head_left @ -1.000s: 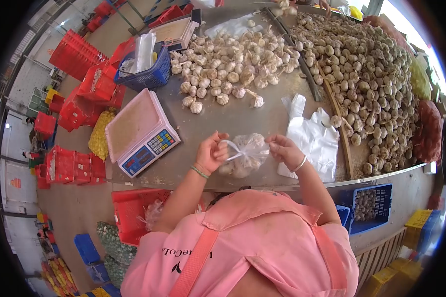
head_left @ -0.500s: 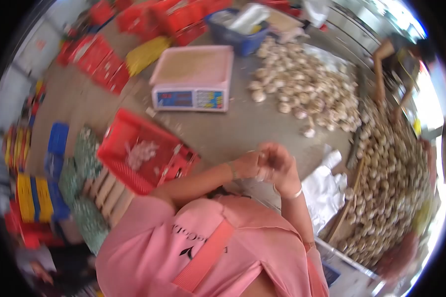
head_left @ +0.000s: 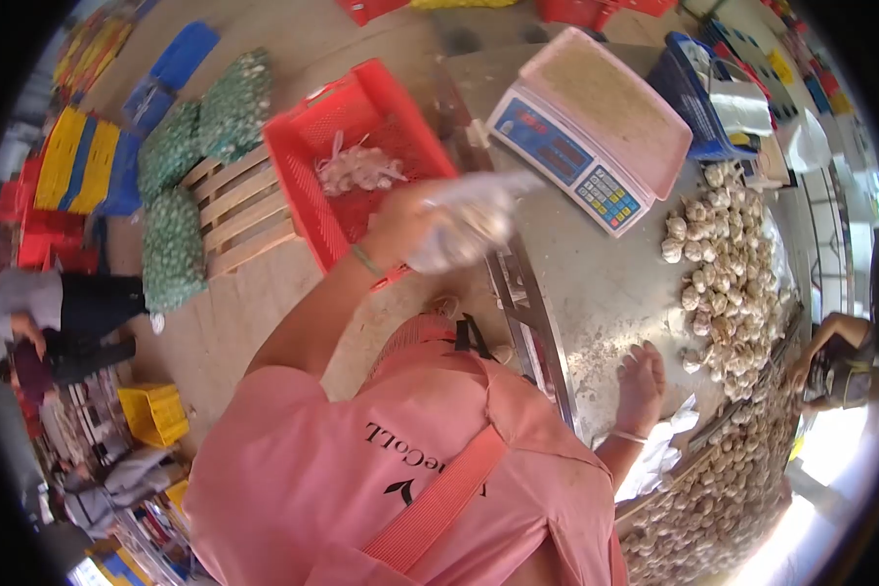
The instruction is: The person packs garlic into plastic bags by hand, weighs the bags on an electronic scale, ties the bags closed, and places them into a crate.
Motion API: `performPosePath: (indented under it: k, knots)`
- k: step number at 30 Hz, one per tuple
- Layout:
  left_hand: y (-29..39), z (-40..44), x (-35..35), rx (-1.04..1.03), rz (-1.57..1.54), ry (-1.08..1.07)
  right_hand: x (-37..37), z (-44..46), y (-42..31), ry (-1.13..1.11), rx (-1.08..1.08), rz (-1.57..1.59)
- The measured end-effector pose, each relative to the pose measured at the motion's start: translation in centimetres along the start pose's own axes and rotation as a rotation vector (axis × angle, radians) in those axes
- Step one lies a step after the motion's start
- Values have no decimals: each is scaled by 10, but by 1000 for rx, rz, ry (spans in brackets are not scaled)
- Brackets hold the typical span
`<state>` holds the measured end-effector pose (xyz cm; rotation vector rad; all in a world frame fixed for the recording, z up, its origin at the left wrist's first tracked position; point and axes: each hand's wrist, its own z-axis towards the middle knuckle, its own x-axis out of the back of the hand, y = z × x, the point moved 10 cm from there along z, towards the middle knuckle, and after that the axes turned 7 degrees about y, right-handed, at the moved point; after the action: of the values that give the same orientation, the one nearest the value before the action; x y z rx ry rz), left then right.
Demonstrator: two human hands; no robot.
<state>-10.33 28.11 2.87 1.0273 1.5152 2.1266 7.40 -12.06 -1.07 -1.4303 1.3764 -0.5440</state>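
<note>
My left hand (head_left: 405, 223) is closed on a clear plastic bag of garlic (head_left: 469, 220), blurred by motion. The bag hangs at the near right side of a red crate (head_left: 288, 146), which has bagged garlic (head_left: 356, 168) inside. My right hand (head_left: 641, 386) is over the metal table (head_left: 606, 303), its fingers stretched out and nothing visible in them. Loose garlic bulbs (head_left: 723, 293) lie beyond that hand. White plastic bags (head_left: 659, 454) are close to its wrist.
A digital scale (head_left: 596, 127) stands on the table, with a blue basket (head_left: 679, 83) behind it. Green net sacks (head_left: 174, 249) rest by a wooden pallet (head_left: 249, 220). More garlic (head_left: 713, 518) fills the right side, near another person (head_left: 840, 356). People (head_left: 59, 303) are at left.
My hands were together over the table and have parted. The left has swung left toward the red crate with the bag; the right is lower, at the table. The view has turned left.
</note>
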Motion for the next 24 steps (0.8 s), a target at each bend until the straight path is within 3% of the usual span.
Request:
performPosePath:
  k: [2,3,4,5,6,8,11,14,16,18,20,24]
  knots:
    - [-86,22,58,-243,497,362,-12,-1,22,98,-88,-63]
    - [-174,31,89,121,380,364,-24,-3,22,134,-105,-165]
    - [-184,40,90,293,-37,355,-27,1,24,143,-98,-305]
    - [-152,57,95,31,273,361,-33,1,18,111,-57,-386]
    - [-125,68,86,7,357,317,-29,2,20,115,-56,-356]
    - [-149,85,54,140,-66,273,-1,-4,13,205,15,-547]
    - [-149,92,-34,400,-297,103,83,-25,16,455,137,-683]
    - [-73,84,-128,241,-215,-121,159,-75,-8,710,293,-1184]
    - [-17,63,-187,177,-333,-283,215,-104,-3,795,214,-1370]
    - [24,32,-242,94,-334,-455,275,-127,7,877,151,-1381]
    - [61,-6,-289,-14,-297,-575,315,-135,22,816,47,-1388]
    - [89,-97,-379,-44,-256,-825,350,-136,31,719,183,-1137]
